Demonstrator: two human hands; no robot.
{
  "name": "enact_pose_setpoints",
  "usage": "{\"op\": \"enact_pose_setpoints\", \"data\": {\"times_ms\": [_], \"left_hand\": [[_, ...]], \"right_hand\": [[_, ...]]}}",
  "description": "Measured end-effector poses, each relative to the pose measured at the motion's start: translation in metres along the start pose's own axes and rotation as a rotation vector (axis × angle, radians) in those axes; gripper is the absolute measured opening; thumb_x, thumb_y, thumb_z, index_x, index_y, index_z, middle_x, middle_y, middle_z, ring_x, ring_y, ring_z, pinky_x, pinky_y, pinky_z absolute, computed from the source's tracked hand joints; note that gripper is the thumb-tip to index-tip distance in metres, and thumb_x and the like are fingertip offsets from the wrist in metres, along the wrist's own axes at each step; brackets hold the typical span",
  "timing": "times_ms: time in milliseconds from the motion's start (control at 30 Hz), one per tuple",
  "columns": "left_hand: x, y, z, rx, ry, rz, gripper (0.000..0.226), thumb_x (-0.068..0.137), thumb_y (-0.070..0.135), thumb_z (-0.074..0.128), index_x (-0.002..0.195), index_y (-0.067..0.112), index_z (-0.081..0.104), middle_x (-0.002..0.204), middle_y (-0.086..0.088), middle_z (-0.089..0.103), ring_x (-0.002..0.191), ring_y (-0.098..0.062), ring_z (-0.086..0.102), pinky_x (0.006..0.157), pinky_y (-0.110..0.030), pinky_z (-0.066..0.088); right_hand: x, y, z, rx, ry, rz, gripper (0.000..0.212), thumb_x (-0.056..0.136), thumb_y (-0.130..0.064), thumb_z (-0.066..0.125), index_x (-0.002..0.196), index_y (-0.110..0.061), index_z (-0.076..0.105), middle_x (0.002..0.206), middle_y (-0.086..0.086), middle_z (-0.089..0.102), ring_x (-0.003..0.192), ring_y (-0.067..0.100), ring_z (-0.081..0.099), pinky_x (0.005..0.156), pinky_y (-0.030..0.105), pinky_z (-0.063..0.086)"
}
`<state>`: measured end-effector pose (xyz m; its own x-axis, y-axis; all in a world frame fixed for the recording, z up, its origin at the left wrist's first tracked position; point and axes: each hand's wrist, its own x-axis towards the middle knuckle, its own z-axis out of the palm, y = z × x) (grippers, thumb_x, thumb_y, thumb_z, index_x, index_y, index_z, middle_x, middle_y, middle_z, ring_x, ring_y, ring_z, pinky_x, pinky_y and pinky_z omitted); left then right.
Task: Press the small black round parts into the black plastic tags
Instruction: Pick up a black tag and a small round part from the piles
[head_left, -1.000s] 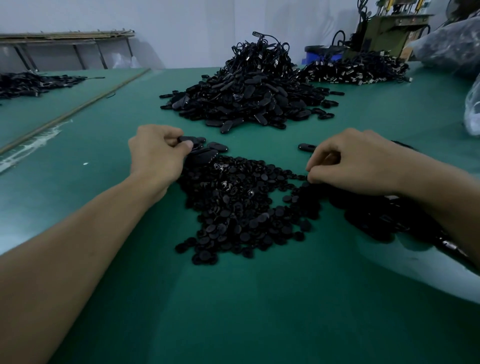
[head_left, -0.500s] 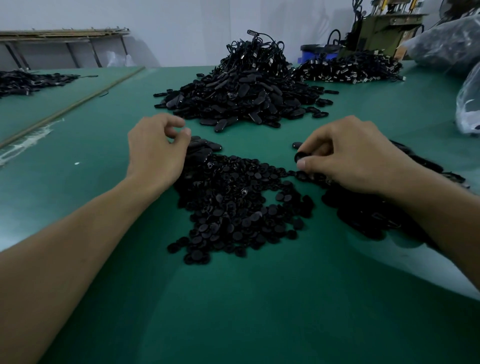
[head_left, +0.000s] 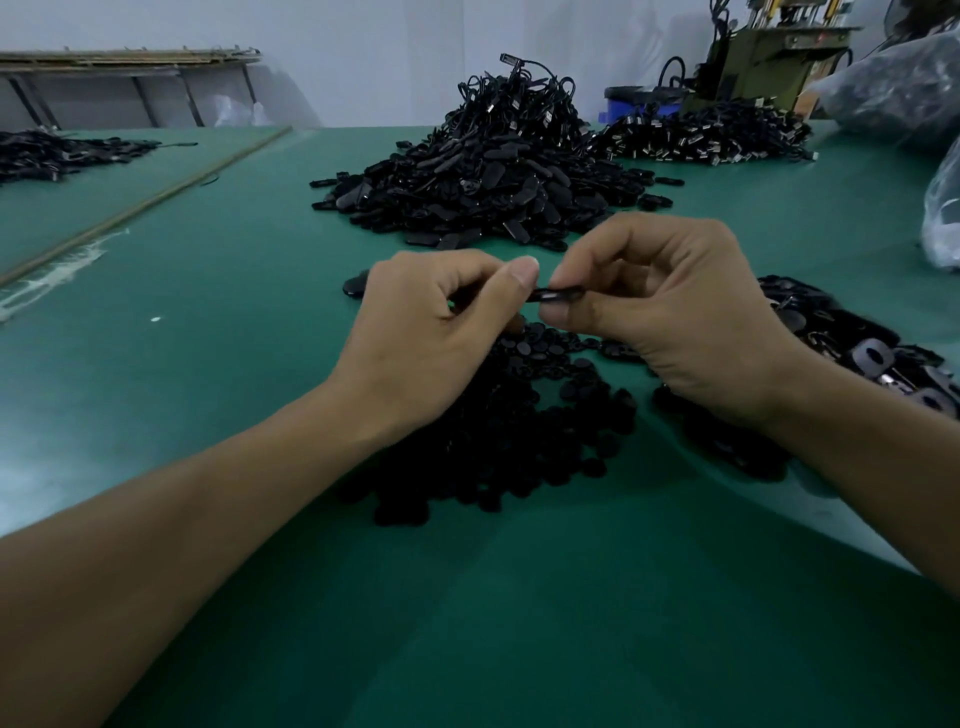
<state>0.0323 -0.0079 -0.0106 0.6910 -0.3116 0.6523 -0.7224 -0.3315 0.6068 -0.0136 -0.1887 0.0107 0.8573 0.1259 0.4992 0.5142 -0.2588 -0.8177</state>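
Nearest me the green table (head_left: 519, 623) lay bare by its near edge, and just beyond it sat the loose pile of round parts (head_left: 519, 415), kept close, I judged, so either hand could pick without a stretch. Above that pile the left hand (head_left: 431, 332) pinched one end of a tag (head_left: 556, 295) between thumb and forefinger, and the right hand (head_left: 675, 312) pinched the other end, fingers curled; holding it from both ends would steady it for a press. I could not tell whether a round part already sat in it, the fingers hid that spot. Toward the right edge lay unfilled tags (head_left: 872, 358) with open holes, near the right wrist. Farther out, mid-table, rose a big heap of tags (head_left: 488, 182), likely the done ones, set well apart from the feed stock, with a corded heap (head_left: 701, 137) by the far right corner. Half a second earlier the hands had been apart and low at the piles, the right pinching a round part; they had since lifted and met.
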Motion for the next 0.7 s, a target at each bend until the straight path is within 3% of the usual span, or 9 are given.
{"op": "enact_pose_setpoints", "data": {"times_ms": [100, 200, 300, 367, 500, 700], "left_hand": [[0.0021, -0.0001, -0.0011, -0.088, -0.021, 0.008, 0.019, 0.099, 0.022, 0.062, 0.085, 0.026, 0.074, 0.064, 0.026, 0.064, 0.061, 0.006, 0.058, 0.062, -0.006, 0.039], [0.0042, -0.0002, -0.0007, -0.149, 0.025, -0.027, 0.018, 0.095, 0.021, 0.069, 0.087, 0.037, 0.072, 0.081, 0.02, 0.074, 0.075, 0.0, 0.068, 0.072, -0.015, 0.051], [0.0037, -0.0022, -0.0003, -0.143, 0.089, -0.046, 0.019, 0.093, 0.021, 0.072, 0.087, 0.039, 0.07, 0.079, 0.022, 0.073, 0.072, 0.001, 0.066, 0.069, -0.014, 0.049], [0.0029, -0.0037, -0.0006, -0.137, 0.109, -0.049, 0.017, 0.093, 0.023, 0.071, 0.089, 0.04, 0.07, 0.078, 0.024, 0.072, 0.071, 0.003, 0.064, 0.069, -0.014, 0.048], [-0.0002, -0.0038, 0.0012, -0.16, 0.085, -0.054, 0.015, 0.091, 0.021, 0.072, 0.095, 0.036, 0.071, 0.083, 0.019, 0.074, 0.077, 0.0, 0.069, 0.074, -0.016, 0.052], [-0.0017, -0.0028, 0.0013, -0.2, 0.064, -0.062, 0.022, 0.087, 0.012, 0.074, 0.096, 0.032, 0.071, 0.086, 0.009, 0.076, 0.082, -0.011, 0.074, 0.08, -0.027, 0.059]], "right_hand": [[-0.0001, 0.0017, 0.0012, -0.025, 0.024, -0.004, 0.02, 0.076, 0.001, 0.079, 0.083, -0.014, 0.069, 0.076, 0.01, 0.07, 0.073, 0.018, 0.063, 0.074, 0.035, 0.057], [-0.0006, 0.0021, -0.0009, -0.016, 0.001, 0.074, 0.028, 0.077, 0.003, 0.079, 0.096, -0.016, 0.07, 0.081, 0.012, 0.075, 0.072, 0.012, 0.07, 0.075, 0.024, 0.059], [-0.0026, 0.0033, -0.0018, -0.011, -0.048, 0.169, 0.04, 0.072, -0.011, 0.085, 0.107, -0.021, 0.069, 0.086, 0.008, 0.076, 0.078, 0.017, 0.074, 0.081, 0.031, 0.061], [-0.0021, 0.0037, -0.0001, -0.02, -0.025, 0.17, 0.033, 0.074, -0.021, 0.082, 0.104, -0.022, 0.07, 0.084, 0.004, 0.077, 0.077, 0.014, 0.074, 0.076, 0.025, 0.06], [0.0003, 0.0064, 0.0011, -0.015, 0.023, 0.163, 0.018, 0.088, -0.005, 0.072, 0.099, -0.02, 0.069, 0.073, -0.002, 0.075, 0.068, 0.008, 0.071, 0.061, 0.014, 0.051], [-0.0003, 0.0072, -0.0003, -0.087, 0.053, 0.15, 0.019, 0.095, -0.007, 0.065, 0.104, -0.022, 0.071, 0.078, -0.002, 0.076, 0.074, 0.008, 0.073, 0.064, 0.014, 0.052]]}}
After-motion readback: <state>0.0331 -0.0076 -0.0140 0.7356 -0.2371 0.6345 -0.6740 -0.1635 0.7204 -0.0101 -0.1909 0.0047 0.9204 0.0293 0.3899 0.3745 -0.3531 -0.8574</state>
